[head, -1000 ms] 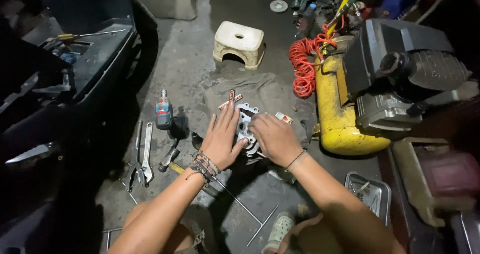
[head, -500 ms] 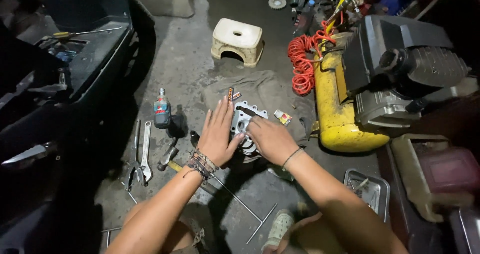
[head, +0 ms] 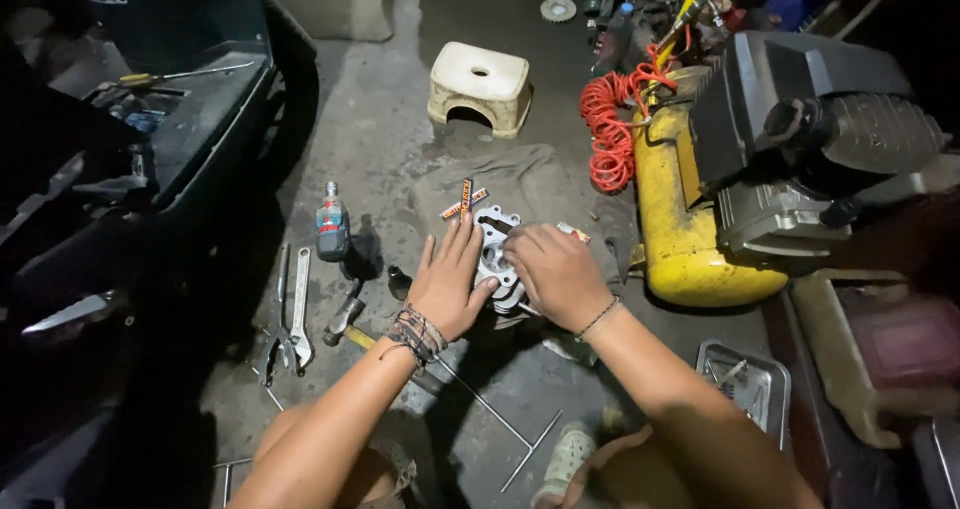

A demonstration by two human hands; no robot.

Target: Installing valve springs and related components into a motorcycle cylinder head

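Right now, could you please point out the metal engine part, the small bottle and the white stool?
metal engine part point(head: 495, 231): head view, bare top edge.
small bottle point(head: 332, 231): head view, body.
white stool point(head: 480, 77): head view, seat top.

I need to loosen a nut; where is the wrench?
In the head view the wrench lies on the floor left of the left hand, below the small bottle, beside the pliers.

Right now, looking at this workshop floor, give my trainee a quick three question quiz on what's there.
1. True or false: both hands rest on the metal engine part.
2. What lies left of the left hand? A) wrenches B) a saw C) a broom
3. What colour is the compressor tank beside the right hand?

Key: 1 true. 2 A, the wrenches. 3 yellow.
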